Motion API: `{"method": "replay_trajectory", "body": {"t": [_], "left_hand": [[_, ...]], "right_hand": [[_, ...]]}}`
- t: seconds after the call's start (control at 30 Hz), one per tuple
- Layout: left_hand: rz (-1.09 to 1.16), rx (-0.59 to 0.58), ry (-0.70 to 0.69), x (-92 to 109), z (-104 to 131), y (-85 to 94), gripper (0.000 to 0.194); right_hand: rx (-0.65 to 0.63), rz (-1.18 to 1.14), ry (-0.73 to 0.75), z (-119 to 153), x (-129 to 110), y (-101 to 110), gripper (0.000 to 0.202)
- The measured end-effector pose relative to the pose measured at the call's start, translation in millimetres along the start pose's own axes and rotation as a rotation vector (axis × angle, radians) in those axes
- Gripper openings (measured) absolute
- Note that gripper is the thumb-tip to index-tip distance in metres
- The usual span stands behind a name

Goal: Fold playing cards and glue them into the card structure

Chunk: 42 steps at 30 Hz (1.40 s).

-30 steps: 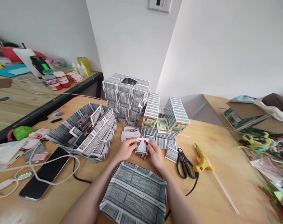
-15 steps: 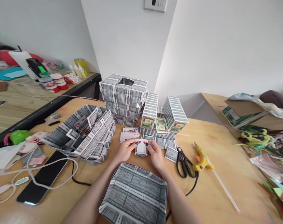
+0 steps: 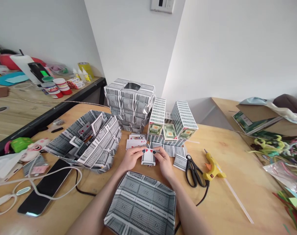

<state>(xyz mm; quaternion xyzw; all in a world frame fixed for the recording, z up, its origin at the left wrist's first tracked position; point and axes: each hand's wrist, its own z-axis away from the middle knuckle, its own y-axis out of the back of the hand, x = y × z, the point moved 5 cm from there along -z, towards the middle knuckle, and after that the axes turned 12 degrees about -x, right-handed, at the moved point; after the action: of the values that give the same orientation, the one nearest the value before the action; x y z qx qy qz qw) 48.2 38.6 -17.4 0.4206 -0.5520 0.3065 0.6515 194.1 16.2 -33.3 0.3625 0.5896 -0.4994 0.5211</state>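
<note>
A folded playing card (image 3: 148, 158) with red hearts is held between my two hands above the table. My left hand (image 3: 133, 157) pinches its upper left corner, thumb on the face. At the upper right corner, my right hand (image 3: 162, 160) grips it the same way. The card's near edge is bent up into a patterned strip. Face-up playing cards (image 3: 133, 143) lie just beyond my left fingers. Folded grey-backed cards (image 3: 180, 160) lie right of my right hand. Between my forearms stands an open tray made of folded cards (image 3: 140, 205).
A card-built basket (image 3: 99, 140) stands left, a card-built box (image 3: 130, 104) behind, and stacked card packs (image 3: 185, 117) back right. Black scissors (image 3: 194, 171) and a yellow glue gun (image 3: 213, 168) lie right. A phone (image 3: 44, 187) and white cable (image 3: 65, 195) lie left.
The card's far edge, with its corner number, has bent back out of sight under my fingers. Both hands keep nearly the same place and grip.
</note>
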Motion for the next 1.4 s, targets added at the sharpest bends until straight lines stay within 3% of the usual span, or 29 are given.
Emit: {"method": "replay_trajectory", "body": {"t": [0.23, 0.5, 0.7, 0.97, 1.07, 1.23, 1.4], "left_hand": [[-0.033, 0.03, -0.019, 7, 2, 0.2, 0.025], [-0.006, 0.033, -0.06, 8, 2, -2.7, 0.016], [0.002, 0.031, -0.079, 6, 2, -2.5, 0.013], [-0.037, -0.066, -0.1, 9, 0, -6.9, 0.014], [-0.005, -0.066, -0.092, 7, -1, -6.5, 0.013], [0.141, -0.103, -0.078, 0, -3, -8.2, 0.018], [0.02, -0.034, -0.017, -4, -5, -7.9, 0.018]], "right_hand": [[0.039, -0.054, -0.017, 1, 5, 0, 0.01], [-0.095, -0.338, -0.068, 2, -1, -16, 0.004], [-0.226, -0.429, -0.185, 0, 11, -20, 0.022], [-0.273, -0.242, -0.294, 0, 21, -20, 0.032], [-0.278, -0.171, -0.235, -1, 18, -20, 0.034], [-0.157, 0.086, -0.095, -3, 9, -12, 0.036], [-0.092, 0.263, -0.052, -3, 5, -7, 0.036]]}}
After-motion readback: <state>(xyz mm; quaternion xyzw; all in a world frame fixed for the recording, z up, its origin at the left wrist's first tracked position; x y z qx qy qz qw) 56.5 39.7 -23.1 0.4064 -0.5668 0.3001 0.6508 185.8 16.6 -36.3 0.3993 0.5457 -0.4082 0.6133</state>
